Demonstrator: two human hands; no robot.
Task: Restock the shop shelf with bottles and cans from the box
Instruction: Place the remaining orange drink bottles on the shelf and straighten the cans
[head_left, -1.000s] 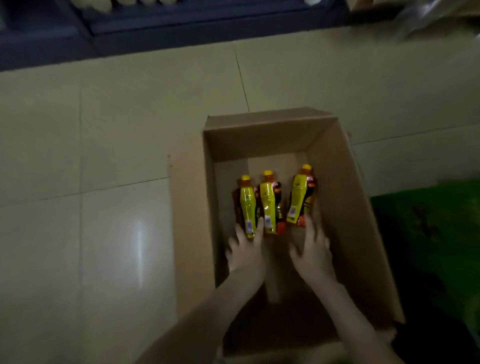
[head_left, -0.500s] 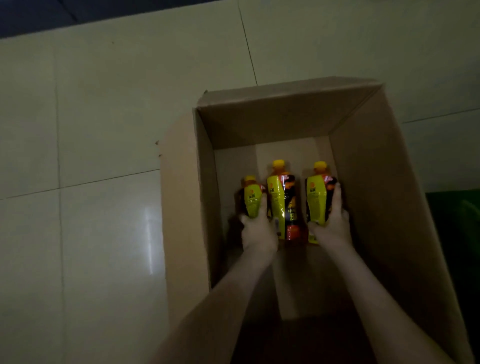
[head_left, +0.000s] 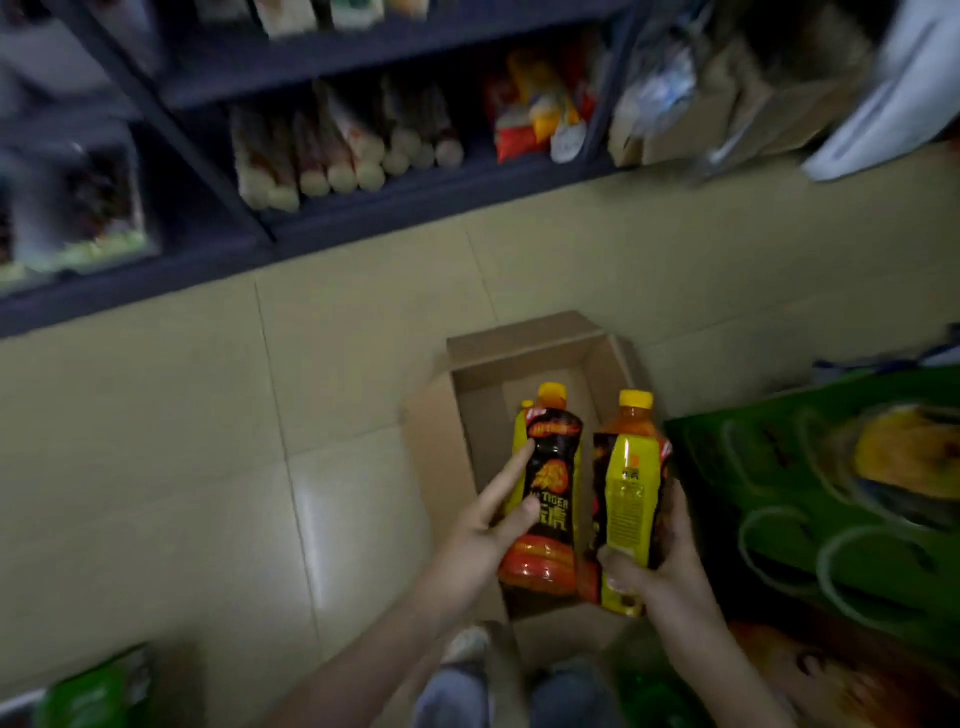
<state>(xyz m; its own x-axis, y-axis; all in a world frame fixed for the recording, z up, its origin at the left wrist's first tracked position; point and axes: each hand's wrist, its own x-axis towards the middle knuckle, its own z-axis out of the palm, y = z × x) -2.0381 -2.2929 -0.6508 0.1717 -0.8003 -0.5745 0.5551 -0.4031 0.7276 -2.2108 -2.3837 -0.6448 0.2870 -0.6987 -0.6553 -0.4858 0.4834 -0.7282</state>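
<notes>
Tiled floor (head_left: 156, 467), cardboard box (head_left: 511, 345): left hand (head_left: 480, 535) grips black-labelled bottle (head_left: 551, 488); right hand (head_left: 667, 558) grips yellow-labelled bottle (head_left: 631, 480).

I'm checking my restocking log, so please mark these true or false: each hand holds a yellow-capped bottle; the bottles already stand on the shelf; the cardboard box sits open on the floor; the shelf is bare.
1. Each hand holds a yellow-capped bottle: true. The left hand grips the dark-labelled bottle, and the right hand grips the yellow-labelled bottle.
2. Bottles stand on the shelf: false. Both are held above the cardboard box.
3. Box open on the floor: true.
4. Shelf bare: false. The shelf holds packaged goods.
</notes>
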